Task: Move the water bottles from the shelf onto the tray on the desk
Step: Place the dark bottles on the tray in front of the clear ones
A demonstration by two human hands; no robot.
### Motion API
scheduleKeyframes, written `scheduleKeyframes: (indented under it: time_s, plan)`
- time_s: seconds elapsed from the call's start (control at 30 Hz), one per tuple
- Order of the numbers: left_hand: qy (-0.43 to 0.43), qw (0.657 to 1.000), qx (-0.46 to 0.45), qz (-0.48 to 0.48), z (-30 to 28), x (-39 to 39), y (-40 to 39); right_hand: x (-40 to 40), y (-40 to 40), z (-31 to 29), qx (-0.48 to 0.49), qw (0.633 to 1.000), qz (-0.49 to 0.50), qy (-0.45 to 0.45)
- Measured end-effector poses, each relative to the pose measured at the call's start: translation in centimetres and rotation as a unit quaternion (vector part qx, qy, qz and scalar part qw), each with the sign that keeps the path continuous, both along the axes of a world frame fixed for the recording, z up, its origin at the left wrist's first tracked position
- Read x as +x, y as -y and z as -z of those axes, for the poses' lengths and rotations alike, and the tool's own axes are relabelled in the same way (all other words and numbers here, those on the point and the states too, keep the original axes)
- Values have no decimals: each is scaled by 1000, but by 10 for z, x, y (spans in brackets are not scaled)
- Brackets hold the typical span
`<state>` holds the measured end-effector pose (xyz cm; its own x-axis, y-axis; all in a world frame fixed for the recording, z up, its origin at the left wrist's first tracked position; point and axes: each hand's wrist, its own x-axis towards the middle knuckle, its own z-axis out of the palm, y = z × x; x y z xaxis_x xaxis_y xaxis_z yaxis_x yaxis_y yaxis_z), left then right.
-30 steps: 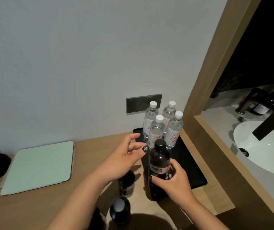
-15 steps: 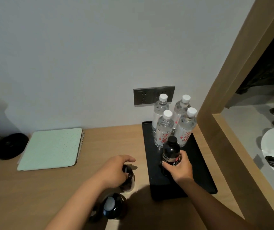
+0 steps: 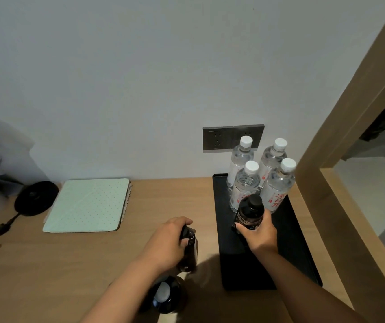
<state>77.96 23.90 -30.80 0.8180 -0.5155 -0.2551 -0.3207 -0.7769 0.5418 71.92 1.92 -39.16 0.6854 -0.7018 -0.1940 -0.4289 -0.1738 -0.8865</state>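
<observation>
Head view: your right hand (image 3: 260, 234) is wrapped round a dark bottle (image 3: 250, 212), fingers closed on its lower half, black cap up. The bottle stands upright over the black tray (image 3: 303, 252); can't tell if its base touches the tray, since your hand hides it. Just beyond that hand, at the wall end of the tray, 4 clear water bottles (image 3: 245, 185) w/ white caps stand in a tight 2x2 cluster, the nearest one just behind the dark bottle. A grey wall socket (image 3: 218, 138) sits behind them.

Your left hand (image 3: 167, 243) is to the left of the tray, curled down over the top of a 2nd dark bottle (image 3: 189, 251) standing on the counter (image 3: 70, 264); fingers closed on its neck and cap. Just below that hand, toward you, a 3rd dark bottle (image 3: 163, 296) w/ a pale cap is seen from above, partly hidden by your forearm.

Well left of your left hand lies a pale green dotted notebook (image 3: 89, 205), flat on the counter. Further left is a black round base (image 3: 36, 198) w/ a cord. To the right of your right hand runs a wooden frame (image 3: 349, 136).
</observation>
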Motion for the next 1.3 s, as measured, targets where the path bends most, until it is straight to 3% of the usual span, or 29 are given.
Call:
scheduleKeyframes:
  time_s: [0.2, 0.37, 0.47, 0.6, 0.8, 0.97, 1.2, 1.3]
  plan:
    - [16, 1000, -7, -3, 2, -1, 1, -4, 4, 6, 27, 999, -22, -22]
    - [10, 998, -48, 35, 9, -6, 0, -39, -3, 20, 96, 993, 47, -51]
    - [13, 998, -54, 39, 12, -3, 2, -59, -11, 20, 82, 994, 56, -55]
    - [-9, 994, -105, 20, 10, 4, 1, -67, -27, 6, 37, 999, -12, -20]
    - [-30, 976, -216, 1, -20, -1, 23, -63, -66, -25, -1, 982, -190, -6]
    - [-87, 955, -285, 0, -45, -16, 55, -69, -74, -17, -30, 993, -113, -15]
    - [-128, 942, -304, -69, -44, -39, 94, -81, -48, -11, -44, 998, -44, -25]
    - [-153, 940, -300, -57, -40, -45, 110, -83, -34, -10, -48, 997, -31, -46]
